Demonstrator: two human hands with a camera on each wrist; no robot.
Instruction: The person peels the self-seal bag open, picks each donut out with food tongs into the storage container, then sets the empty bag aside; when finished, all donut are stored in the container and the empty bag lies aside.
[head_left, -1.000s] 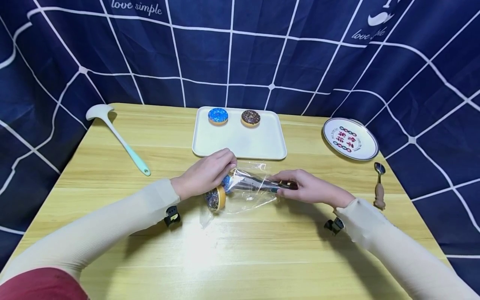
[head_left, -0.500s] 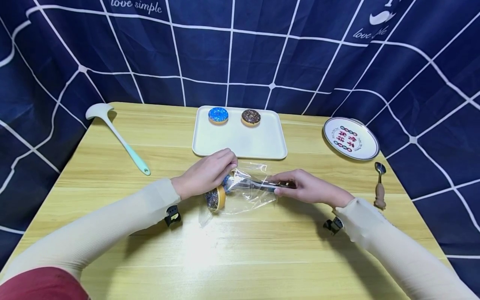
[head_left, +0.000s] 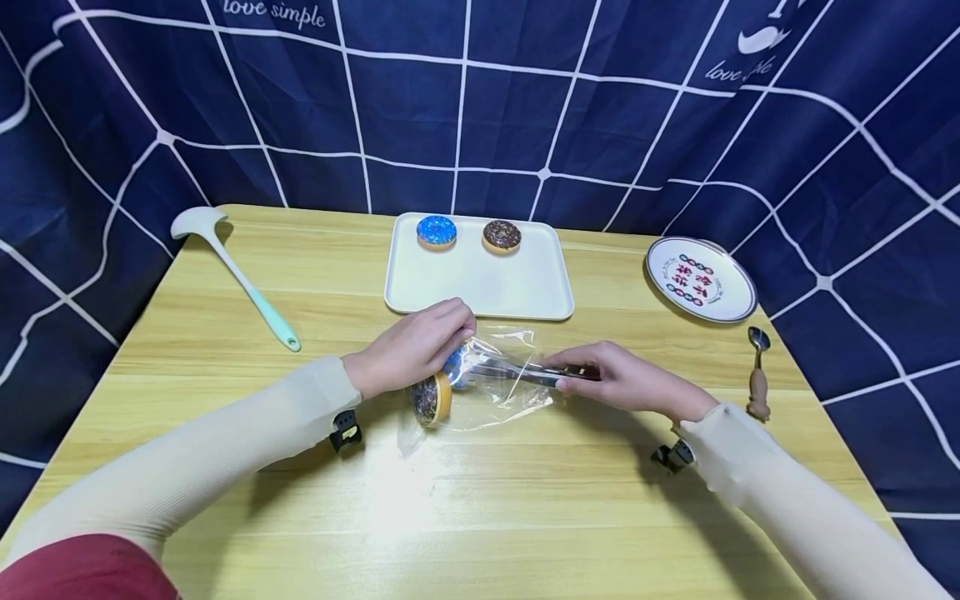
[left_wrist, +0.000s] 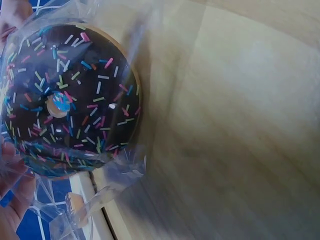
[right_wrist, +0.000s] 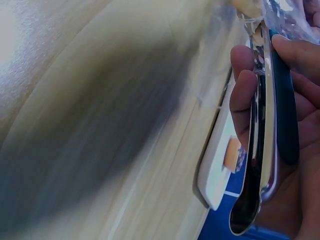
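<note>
In the head view my left hand (head_left: 412, 348) pinches the upper edge of a clear plastic bag (head_left: 498, 408). Inside the bag a chocolate donut with sprinkles (head_left: 430, 400) stands on edge beside a blue donut (head_left: 456, 367). My right hand (head_left: 622, 379) grips metal tongs (head_left: 525, 372), whose front part reaches into the bag up to the blue donut. The chocolate donut (left_wrist: 75, 100) fills the left of the left wrist view behind the film. The right wrist view shows fingers and thumb round the tongs' dark green handle (right_wrist: 285, 105). The tongs' tips are partly hidden by glare.
Behind the hands lies a white tray (head_left: 480, 287) with a blue donut (head_left: 437, 232) and a chocolate donut (head_left: 501, 237) on it. A ladle (head_left: 247, 283) lies at the left, a plate (head_left: 701, 279) and a spoon (head_left: 759, 375) at the right.
My right hand and the tongs have shifted slightly to the right, and more of the blue donut in the bag shows. My left hand has hardly moved.
</note>
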